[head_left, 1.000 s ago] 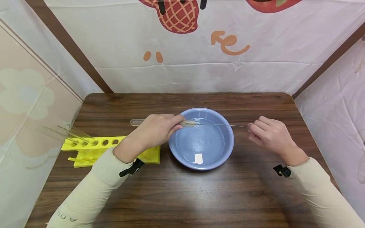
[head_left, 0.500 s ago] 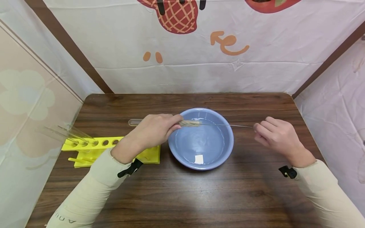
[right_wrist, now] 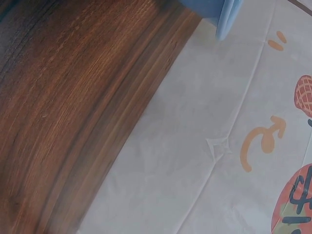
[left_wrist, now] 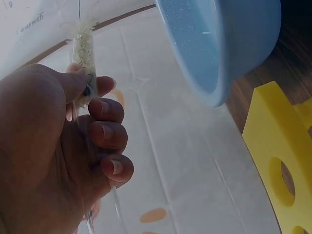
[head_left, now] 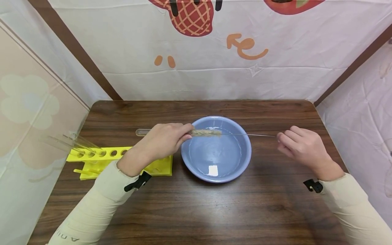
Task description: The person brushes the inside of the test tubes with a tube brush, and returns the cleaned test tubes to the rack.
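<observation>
The brush hangs over the basin, bristles mostly inside the tube. The left grip curls round the tube; the right grip holds the brush's far end. The left sleeve partly hides the rack. The grips are farther apart than earlier.

- I face a creased white sheet: red motifs, orange motifs.
- To my left: pale panel, flower print.
- Brown strips: both far corners.
- In front of me: dark wood-grain table, soft glare on top.
</observation>
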Motion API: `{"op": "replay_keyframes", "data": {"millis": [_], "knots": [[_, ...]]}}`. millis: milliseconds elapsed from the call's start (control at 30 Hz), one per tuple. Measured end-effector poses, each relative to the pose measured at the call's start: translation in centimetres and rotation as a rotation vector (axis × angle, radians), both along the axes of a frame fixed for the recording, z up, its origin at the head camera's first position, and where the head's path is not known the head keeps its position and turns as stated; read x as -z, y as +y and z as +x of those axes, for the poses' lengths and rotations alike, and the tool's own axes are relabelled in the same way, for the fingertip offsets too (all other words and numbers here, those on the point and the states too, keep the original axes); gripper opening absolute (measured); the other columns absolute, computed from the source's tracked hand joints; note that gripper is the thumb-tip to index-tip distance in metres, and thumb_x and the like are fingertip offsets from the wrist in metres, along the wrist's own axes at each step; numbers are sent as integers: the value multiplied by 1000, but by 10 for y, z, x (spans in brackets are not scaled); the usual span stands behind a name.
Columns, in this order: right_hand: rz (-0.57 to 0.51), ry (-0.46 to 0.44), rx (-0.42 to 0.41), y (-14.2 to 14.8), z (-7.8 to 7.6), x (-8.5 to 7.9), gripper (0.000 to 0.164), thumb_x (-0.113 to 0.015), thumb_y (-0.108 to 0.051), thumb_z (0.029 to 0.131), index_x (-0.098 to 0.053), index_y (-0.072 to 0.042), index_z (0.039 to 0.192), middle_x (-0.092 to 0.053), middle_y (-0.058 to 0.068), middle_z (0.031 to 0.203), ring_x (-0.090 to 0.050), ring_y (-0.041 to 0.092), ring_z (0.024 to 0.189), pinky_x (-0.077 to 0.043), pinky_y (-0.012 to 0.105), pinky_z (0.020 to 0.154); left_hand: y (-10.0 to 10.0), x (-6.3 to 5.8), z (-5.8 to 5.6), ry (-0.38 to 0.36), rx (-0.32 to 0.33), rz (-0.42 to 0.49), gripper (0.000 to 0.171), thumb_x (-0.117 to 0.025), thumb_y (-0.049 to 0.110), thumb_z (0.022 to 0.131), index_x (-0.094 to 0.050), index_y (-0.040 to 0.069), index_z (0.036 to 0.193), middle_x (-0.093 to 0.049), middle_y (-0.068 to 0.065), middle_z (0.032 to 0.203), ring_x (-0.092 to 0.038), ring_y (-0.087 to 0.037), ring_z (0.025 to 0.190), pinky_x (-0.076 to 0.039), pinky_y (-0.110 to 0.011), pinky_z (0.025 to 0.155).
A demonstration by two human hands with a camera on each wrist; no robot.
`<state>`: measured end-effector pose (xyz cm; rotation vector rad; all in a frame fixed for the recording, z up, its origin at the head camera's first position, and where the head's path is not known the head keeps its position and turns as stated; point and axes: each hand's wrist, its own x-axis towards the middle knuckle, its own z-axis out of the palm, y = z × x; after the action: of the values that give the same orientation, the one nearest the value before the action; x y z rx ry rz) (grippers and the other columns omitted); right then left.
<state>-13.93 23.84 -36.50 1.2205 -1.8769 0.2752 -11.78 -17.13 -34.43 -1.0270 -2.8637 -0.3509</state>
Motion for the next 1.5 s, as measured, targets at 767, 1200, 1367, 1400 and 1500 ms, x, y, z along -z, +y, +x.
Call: {"op": "replay_keyframes", "data": {"millis": [767,1200,1367,1400,1500], "knots": [[-2,-8,26,12,0,3,27,-45,-6,97,-59,2,76,-48,7,59,-35,21,48,-29,35,40,-6,0,2,-60,-27,-15,25,-53,30,107,-59,16,127,-70,-1,101,-66,-19,89,-56,-41,74],[5,-9,32,18,1,5,27,-46,-7,98,-60,3,77,-51,9,61,-37,22,48,-31,36,40,-6,0,3,-86,-40,-18,22,-52,32,107,-60,18,122,-66,4,92,-58,-14,77,-51,-33,67],[-4,-6,38,21,0,6,26,-47,-7,97,-60,3,78,-51,9,61,-37,23,48,-31,37,41,-7,-1,3,-90,-39,-21,21,-51,31,108,-60,18,122,-66,4,93,-58,-14,77,-51,-33,68],[-6,-6,39,21,0,6,26,-47,-7,98,-60,3,78,-50,9,61,-37,23,48,-31,37,41,-7,-1,3,-90,-38,-23,21,-51,31,108,-60,18,122,-66,4,93,-58,-14,78,-52,-34,68],[-6,-7,41,23,-1,7,26,-46,-7,98,-60,3,78,-50,9,61,-36,23,48,-30,37,40,-8,-1,2,-88,-37,-23,22,-51,30,108,-60,17,123,-67,3,94,-59,-15,79,-52,-35,69]]}}
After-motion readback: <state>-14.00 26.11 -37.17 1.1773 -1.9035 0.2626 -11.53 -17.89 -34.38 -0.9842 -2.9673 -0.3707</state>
